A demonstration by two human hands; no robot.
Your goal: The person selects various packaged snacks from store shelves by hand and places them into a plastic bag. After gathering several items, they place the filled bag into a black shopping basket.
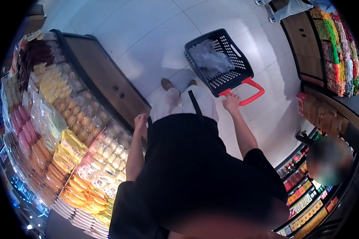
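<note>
My right hand (pixel 231 101) is closed around the red handle (pixel 262 91) of a black shopping basket (pixel 234 51). Crumpled clear plastic bags (pixel 211 57) lie inside the basket, which is out in front of me to the right. Beside my left hip, close to a dark strap, is my left hand (pixel 140 121). Its fingers are curled, and what they hold, if anything, is too small to make out. Packaged snacks (pixel 70 115) fill the display to the left of this hand.
The display's dark edge (pixel 103 65) runs diagonally along my left. At the upper right stands a cabinet (pixel 304 46) with colourful packets (pixel 338 51). Stocked shelves (pixel 303 193) and a blurred person's head (pixel 330 160) are at the lower right. Another person's feet show at the top right.
</note>
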